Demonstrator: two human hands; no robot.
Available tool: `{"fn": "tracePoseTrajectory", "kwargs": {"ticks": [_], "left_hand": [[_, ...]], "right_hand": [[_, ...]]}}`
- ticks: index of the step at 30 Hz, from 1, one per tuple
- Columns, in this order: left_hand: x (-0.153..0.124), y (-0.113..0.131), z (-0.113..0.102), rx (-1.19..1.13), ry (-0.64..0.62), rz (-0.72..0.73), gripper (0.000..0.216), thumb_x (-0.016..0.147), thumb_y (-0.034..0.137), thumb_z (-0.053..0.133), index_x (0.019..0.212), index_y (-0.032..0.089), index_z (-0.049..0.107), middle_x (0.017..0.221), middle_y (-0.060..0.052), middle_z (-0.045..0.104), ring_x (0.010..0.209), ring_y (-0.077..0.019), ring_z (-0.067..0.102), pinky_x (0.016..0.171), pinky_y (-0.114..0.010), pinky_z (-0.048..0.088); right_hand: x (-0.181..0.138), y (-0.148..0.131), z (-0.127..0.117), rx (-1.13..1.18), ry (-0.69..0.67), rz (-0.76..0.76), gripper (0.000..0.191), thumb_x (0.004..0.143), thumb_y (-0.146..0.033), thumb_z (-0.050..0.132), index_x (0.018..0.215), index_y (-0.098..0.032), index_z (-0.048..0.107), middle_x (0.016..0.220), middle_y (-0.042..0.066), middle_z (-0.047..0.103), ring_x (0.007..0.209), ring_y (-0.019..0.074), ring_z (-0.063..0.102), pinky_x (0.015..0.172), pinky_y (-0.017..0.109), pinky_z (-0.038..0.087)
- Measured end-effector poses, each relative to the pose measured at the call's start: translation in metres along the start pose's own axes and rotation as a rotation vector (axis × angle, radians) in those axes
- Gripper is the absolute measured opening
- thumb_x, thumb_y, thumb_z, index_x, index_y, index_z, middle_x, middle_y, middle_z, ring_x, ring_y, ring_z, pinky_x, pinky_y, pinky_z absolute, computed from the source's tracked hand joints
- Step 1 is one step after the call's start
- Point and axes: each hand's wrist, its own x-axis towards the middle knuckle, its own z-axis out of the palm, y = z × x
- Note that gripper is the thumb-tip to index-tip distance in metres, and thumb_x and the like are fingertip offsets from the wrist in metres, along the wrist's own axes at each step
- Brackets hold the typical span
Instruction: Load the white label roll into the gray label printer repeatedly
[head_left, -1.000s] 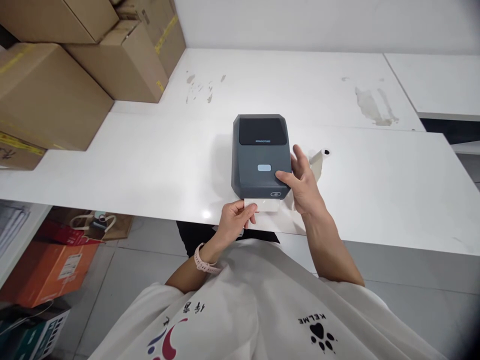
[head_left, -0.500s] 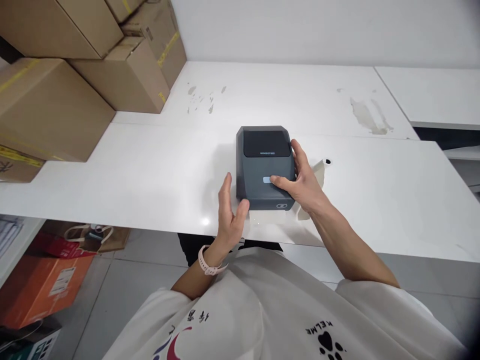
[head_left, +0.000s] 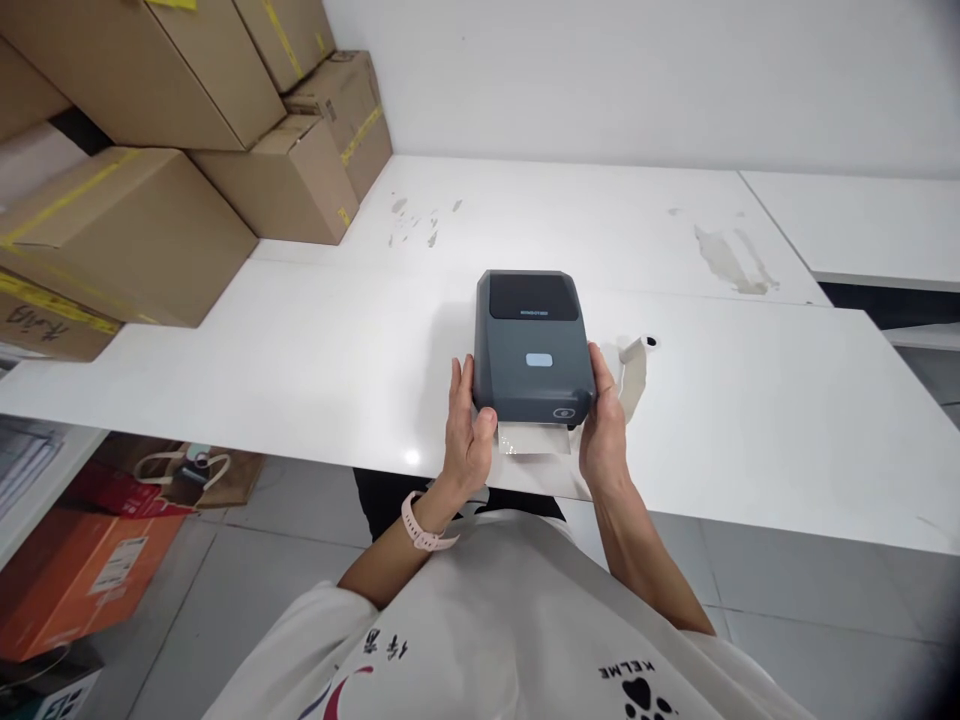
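Observation:
A dark grey label printer point(head_left: 534, 345) stands near the front edge of a white table point(head_left: 300, 360). A white label point(head_left: 534, 438) sticks out of its front slot. My left hand point(head_left: 466, 432) presses against the printer's left side, thumb on the front corner. My right hand point(head_left: 602, 425) clasps the right front corner. Both hands grip the printer between them. A pale strip of paper point(head_left: 632, 372) lies just right of the printer, behind my right hand.
Cardboard boxes point(head_left: 150, 220) are stacked at the table's back left. A small hole point(head_left: 650, 342) sits in the tabletop right of the printer. Under the table on the left are an orange box point(head_left: 82, 570) and a bag point(head_left: 187, 475). Another white table point(head_left: 855, 225) adjoins at right.
My left hand let go of the label and moved to the printer's left side. My right hand slid off the top down to the right front corner.

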Motion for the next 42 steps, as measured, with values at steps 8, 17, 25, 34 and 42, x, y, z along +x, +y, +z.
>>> {"fn": "tracePoseTrajectory", "kwargs": {"ticks": [8,17,25,34,42], "left_hand": [[0.106,0.017,-0.015,0.066,0.179,0.071,0.048,0.099,0.053,0.054,0.138,0.028,0.061,0.133,-0.008,0.069,0.126,-0.0258,0.062,0.107,-0.041,0.047],[0.13,-0.004,-0.034,0.175,-0.356,-0.304,0.089,0.081,0.038,0.071,0.16,0.02,0.036,0.064,0.008,0.046,0.062,-0.0152,0.047,0.067,-0.03,0.039],[0.129,-0.004,-0.024,0.325,-0.283,-0.251,0.08,0.077,0.025,0.055,0.156,0.018,0.043,0.067,0.003,0.054,0.063,-0.0192,0.051,0.066,-0.033,0.04],[0.129,-0.003,-0.023,0.388,-0.281,-0.223,0.079,0.075,0.025,0.053,0.153,0.018,0.048,0.068,0.002,0.057,0.065,-0.0199,0.053,0.068,-0.034,0.039],[0.128,-0.004,-0.025,0.334,-0.309,-0.243,0.082,0.077,0.028,0.053,0.158,0.019,0.041,0.065,0.005,0.052,0.063,-0.0175,0.051,0.062,-0.03,0.035]], "right_hand": [[0.099,-0.08,-0.011,-0.105,0.177,-0.386,0.08,0.098,-0.078,0.037,0.164,-0.037,0.021,0.176,-0.003,0.017,0.166,0.0243,0.007,0.135,0.048,0.014],[0.228,-0.11,-0.013,-0.216,0.021,-0.332,0.08,0.102,-0.077,0.029,0.164,-0.038,-0.003,0.176,-0.006,0.017,0.163,0.0217,0.006,0.134,0.046,0.01],[0.154,-0.1,-0.007,-0.605,0.111,-0.657,0.044,0.099,-0.059,0.055,0.125,-0.026,0.067,0.133,0.012,0.067,0.139,0.0397,0.05,0.124,0.062,0.028],[0.165,-0.06,0.02,-1.154,-0.673,-0.241,0.083,0.076,-0.046,0.079,0.149,-0.02,0.051,0.13,0.019,0.071,0.119,0.0462,0.066,0.099,0.06,0.05],[0.15,-0.102,-0.071,-0.526,-0.708,-0.338,0.095,0.068,-0.044,0.088,0.153,-0.031,0.049,0.15,0.009,0.059,0.131,0.0368,0.061,0.107,0.051,0.053]]}}
